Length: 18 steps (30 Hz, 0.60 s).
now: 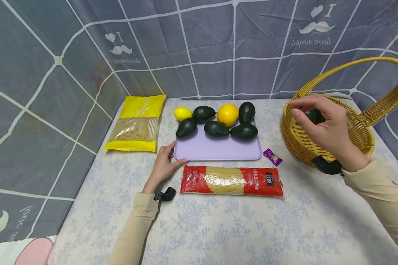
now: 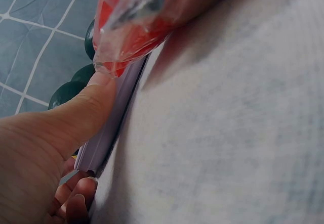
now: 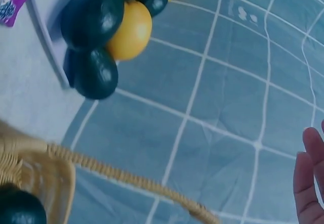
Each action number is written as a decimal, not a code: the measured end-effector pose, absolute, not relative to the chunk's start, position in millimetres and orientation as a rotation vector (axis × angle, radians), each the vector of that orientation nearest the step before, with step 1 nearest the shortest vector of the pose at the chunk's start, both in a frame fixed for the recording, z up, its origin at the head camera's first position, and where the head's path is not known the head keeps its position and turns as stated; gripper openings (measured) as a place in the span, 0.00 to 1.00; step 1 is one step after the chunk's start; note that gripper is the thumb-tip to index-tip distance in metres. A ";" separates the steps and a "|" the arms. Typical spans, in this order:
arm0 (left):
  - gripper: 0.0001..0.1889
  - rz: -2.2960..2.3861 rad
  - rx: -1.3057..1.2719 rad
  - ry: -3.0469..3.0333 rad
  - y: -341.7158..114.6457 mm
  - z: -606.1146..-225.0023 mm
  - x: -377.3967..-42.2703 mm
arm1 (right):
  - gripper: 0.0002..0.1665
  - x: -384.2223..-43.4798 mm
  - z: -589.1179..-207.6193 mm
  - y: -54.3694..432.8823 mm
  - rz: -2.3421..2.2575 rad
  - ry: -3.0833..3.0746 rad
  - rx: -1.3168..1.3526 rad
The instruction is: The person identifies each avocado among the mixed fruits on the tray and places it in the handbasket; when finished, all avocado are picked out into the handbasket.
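A lilac tray (image 1: 219, 148) bears several dark green avocados (image 1: 216, 129), a lemon (image 1: 183, 113) and an orange (image 1: 228, 115). At its front left corner, my left hand (image 1: 164, 164) holds the edge, thumb along the front side and fingers on the left side. In the left wrist view the thumb's tip also meets the clear end of a red noodle pack (image 2: 131, 47). My right hand (image 1: 330, 123) hovers over a wicker basket (image 1: 296, 147) with its fingers loosely bent and nothing in them. Inside the basket lies an avocado (image 3: 20, 206), partly hidden by that hand in the head view.
The red pack of noodles (image 1: 230, 181) lies just in front of the tray. A small purple candy (image 1: 272, 157) is between tray and basket. A yellow bag (image 1: 137, 124) lies at the back left. The basket's tall handle (image 1: 351, 66) arches at the right.
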<state>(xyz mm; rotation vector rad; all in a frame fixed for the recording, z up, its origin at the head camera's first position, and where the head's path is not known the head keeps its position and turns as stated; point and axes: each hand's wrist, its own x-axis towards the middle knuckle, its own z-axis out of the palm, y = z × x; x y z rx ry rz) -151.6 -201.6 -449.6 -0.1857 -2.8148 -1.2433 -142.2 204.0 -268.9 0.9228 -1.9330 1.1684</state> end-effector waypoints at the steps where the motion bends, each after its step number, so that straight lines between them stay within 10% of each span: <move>1: 0.45 -1.243 -0.186 -2.815 -201.4 -449.3 -151.5 | 0.17 -143.4 -268.4 201.2 1.162 -1.955 0.945; 18: 0.45 -1.251 -0.186 -2.814 -201.5 -447.9 -149.9 | 0.12 -209.0 -333.8 174.1 1.135 -2.312 0.906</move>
